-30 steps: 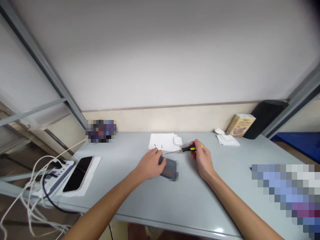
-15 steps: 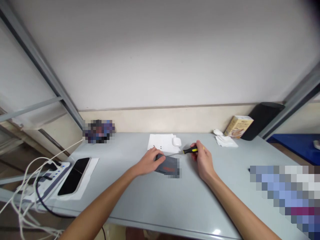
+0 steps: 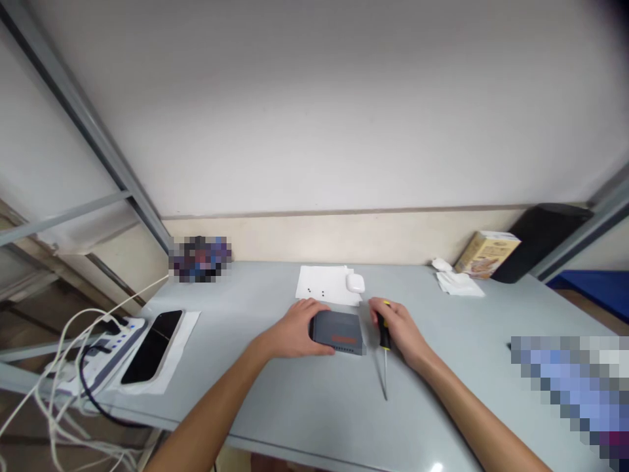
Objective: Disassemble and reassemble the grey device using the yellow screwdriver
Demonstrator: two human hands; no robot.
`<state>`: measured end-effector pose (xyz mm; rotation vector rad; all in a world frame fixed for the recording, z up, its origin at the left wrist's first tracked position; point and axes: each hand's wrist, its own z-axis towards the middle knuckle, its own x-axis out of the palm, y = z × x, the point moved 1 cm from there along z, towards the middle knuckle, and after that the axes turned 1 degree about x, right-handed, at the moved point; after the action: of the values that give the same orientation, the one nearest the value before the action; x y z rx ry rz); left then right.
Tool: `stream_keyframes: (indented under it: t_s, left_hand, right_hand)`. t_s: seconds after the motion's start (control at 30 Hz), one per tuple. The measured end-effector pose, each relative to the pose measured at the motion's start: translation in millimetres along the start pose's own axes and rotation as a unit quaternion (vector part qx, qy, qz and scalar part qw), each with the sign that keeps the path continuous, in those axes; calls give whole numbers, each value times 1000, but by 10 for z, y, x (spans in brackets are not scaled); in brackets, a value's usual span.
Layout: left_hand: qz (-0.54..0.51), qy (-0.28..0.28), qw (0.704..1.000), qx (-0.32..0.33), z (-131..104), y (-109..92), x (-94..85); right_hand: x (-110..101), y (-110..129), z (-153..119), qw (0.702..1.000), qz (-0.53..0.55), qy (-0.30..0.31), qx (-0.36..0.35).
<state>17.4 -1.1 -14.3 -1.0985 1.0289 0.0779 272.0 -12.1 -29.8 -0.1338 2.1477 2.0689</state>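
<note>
My left hand (image 3: 298, 330) grips the left end of a flat dark grey box-shaped device (image 3: 339, 328), thumb on its near side and fingers at the far side. The device has red-orange lettering and a row of small vent holes along its near edge. In my right hand (image 3: 400, 328) is a screwdriver (image 3: 385, 337) with a black and yellow handle, its metal shaft pointing down toward the near edge of the table. Just beyond the device lies white paper (image 3: 334, 282) with several tiny dark screws (image 3: 323, 293) on it.
A white earbud case (image 3: 355, 283) sits at the paper's right side. To the left are a phone (image 3: 153, 346) and a power strip (image 3: 111, 351) with tangled cables. Crumpled tissue (image 3: 459, 284), a yellow box (image 3: 487, 254) and a black cylinder (image 3: 540, 239) stand at the back right.
The screwdriver has swung from pointing left at the device to pointing down toward me. The device now lies level, with my left hand spread around its left end.
</note>
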Motion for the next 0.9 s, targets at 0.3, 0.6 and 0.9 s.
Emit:
stream_keyframes:
  t_s: [0.3,0.6,0.9]
  left_hand:
    - [36,-16,999,14,3,0,34]
    - [43,-23,999,17,2,52,56]
    - [26,-16,999,10,-15,86,53]
  right_hand:
    - [101,-7,-54,991,-23,127,27]
    - [69,-35,-46,989,-20,147,16]
    - [70,-15,-41,990,-20,139,5]
